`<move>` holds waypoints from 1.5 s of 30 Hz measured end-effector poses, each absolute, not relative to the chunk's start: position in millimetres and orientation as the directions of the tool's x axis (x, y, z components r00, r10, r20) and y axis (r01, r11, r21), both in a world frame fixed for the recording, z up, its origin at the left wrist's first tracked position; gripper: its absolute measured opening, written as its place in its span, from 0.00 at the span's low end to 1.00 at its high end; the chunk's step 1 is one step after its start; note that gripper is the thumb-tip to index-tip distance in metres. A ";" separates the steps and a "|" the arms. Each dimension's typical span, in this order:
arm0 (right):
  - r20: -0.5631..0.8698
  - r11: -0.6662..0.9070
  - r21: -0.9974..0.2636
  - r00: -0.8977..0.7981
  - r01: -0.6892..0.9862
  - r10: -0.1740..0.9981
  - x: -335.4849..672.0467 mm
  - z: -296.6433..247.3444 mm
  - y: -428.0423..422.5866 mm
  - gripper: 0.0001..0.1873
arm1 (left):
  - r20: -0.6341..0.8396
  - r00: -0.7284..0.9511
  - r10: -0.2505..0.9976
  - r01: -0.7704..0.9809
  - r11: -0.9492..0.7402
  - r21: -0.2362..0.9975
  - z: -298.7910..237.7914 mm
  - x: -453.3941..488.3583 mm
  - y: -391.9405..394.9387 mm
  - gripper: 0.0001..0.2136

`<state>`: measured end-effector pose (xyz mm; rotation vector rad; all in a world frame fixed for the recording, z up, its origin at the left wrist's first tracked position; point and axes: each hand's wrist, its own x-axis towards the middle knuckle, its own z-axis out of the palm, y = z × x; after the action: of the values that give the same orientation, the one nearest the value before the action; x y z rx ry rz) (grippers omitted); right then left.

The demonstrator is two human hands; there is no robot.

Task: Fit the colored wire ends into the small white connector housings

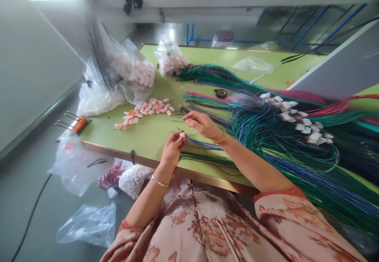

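Note:
Near the front edge of the table, my left hand [171, 147] pinches a small white connector housing [182, 136] between thumb and fingertips. My right hand [203, 124] is just above and to the right of it, fingers pinched together on what looks like a thin dark wire; its far end is too fine to follow. Bundles of grey and blue wires [204, 144] lie beneath and beside both hands. Left of the hands, a loose pile of white and orange connector housings [145, 111] is spread on the green table [142, 137].
Right of my hands lies a large tangle of green wires [251, 123] with white connectors [296, 115] on it. Black tape [221, 93] sits behind. Bags of housings [136, 70] stand at the back left. An orange-based holder with metal prongs [78, 125] sits at the left corner.

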<state>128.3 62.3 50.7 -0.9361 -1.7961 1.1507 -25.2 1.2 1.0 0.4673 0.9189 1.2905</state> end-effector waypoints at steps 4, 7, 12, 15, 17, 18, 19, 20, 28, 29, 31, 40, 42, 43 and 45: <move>0.205 0.280 -0.949 -0.392 0.145 0.897 135.7 41.3 54.9 0.15 | -0.317 0.024 0.948 -0.614 0.264 0.744 4.5 -25.6 3.0 0.14; 0.159 0.230 -0.961 -0.372 0.155 0.915 139.4 34.2 51.6 0.16 | -0.309 0.033 0.950 -0.615 0.263 0.743 6.6 -26.0 4.0 0.13; 0.175 0.246 -0.955 -0.359 0.164 0.917 143.4 33.7 48.9 0.15 | -0.304 0.042 0.952 -0.619 0.264 0.740 8.5 -26.9 5.6 0.12; 0.203 0.309 -0.928 -0.411 0.210 0.889 144.0 37.6 47.7 0.14 | -0.305 0.047 0.951 -0.620 0.267 0.738 10.0 -26.8 7.2 0.12; 0.197 0.322 -0.915 -0.426 0.244 0.883 143.7 38.6 47.0 0.15 | -0.300 0.061 0.952 -0.621 0.271 0.735 11.1 -26.4 8.2 0.12; 0.192 0.320 -0.911 -0.421 0.258 0.886 143.5 38.1 46.9 0.15 | -0.296 0.069 0.953 -0.623 0.273 0.734 11.6 -26.2 8.6 0.11; 0.188 0.315 -0.909 -0.408 0.271 0.893 143.3 36.9 46.9 0.16 | -0.292 0.074 0.954 -0.625 0.273 0.732 12.0 -25.9 8.8 0.11; 0.187 0.309 -0.908 -0.388 0.284 0.903 143.1 35.2 46.9 0.16 | -0.288 0.078 0.954 -0.628 0.271 0.729 12.2 -25.7 9.0 0.11; 0.231 0.355 -0.847 -0.327 0.396 0.916 142.5 21.8 44.0 0.14 | -0.317 0.117 0.941 -0.654 0.314 0.689 13.7 -23.7 12.5 0.10; 0.228 0.358 -0.835 -0.329 0.417 0.916 142.3 21.1 43.0 0.14 | -0.330 0.121 0.936 -0.656 0.324 0.681 13.7 -23.5 13.3 0.10; 0.226 0.363 -0.817 -0.331 0.449 0.916 142.0 19.6 41.0 0.13 | -0.352 0.128 0.927 -0.659 0.345 0.669 13.3 -23.1 14.7 0.10; 0.297 0.470 -0.698 -0.378 0.540 0.877 142.3 18.7 36.4 0.10 | -0.417 0.142 0.898 -0.665 0.399 0.632 5.7 -22.0 17.4 0.11; 0.307 0.499 -0.666 -0.406 0.555 0.861 142.8 20.1 35.7 0.09 | -0.416 0.142 0.898 -0.660 0.399 0.636 5.2 -21.9 17.8 0.11; 0.308 0.511 -0.653 -0.420 0.560 0.854 143.0 20.8 35.5 0.09 | -0.414 0.141 0.899 -0.657 0.398 0.640 5.2 -21.8 17.9 0.12; 0.307 0.530 -0.625 -0.444 0.573 0.842 143.2 21.8 35.2 0.09 | -0.410 0.140 0.901 -0.652 0.396 0.646 5.2 -21.6 18.1 0.12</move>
<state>143.2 35.2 21.8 -1.1425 -2.1740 0.5873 -21.6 18.1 5.2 0.3490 0.8587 1.1553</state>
